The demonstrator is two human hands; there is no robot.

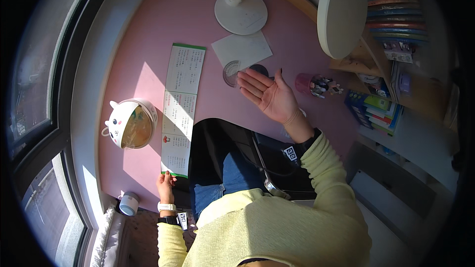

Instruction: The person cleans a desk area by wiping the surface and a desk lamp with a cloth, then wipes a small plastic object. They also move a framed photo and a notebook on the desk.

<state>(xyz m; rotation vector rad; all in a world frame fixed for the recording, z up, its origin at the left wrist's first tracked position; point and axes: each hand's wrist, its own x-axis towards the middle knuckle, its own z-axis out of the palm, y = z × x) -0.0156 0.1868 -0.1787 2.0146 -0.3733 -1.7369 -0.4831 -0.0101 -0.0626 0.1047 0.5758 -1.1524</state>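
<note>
My left hand (166, 189) pinches the green bottom edge of a long folded-out paper strip (180, 107), which bears printed writing and lies along the pink desk (219, 105). My right hand (267, 94) is raised palm up over the desk, its fingers extended and nothing in it. Near its fingertips are a clear plastic protractor (231, 74) and a dark round object (259, 69), partly hidden by the hand. A white sheet of paper (243, 50) lies beyond them, reaching to the lamp base.
A white desk lamp base (241, 13) stands at the back, its round head (342, 15) overhanging the right. An animal-shaped white container (130, 123) sits left of the strip. A pink pen cup (305, 83), a bookshelf (374, 59) and a small cup-like object (129, 204) are also around.
</note>
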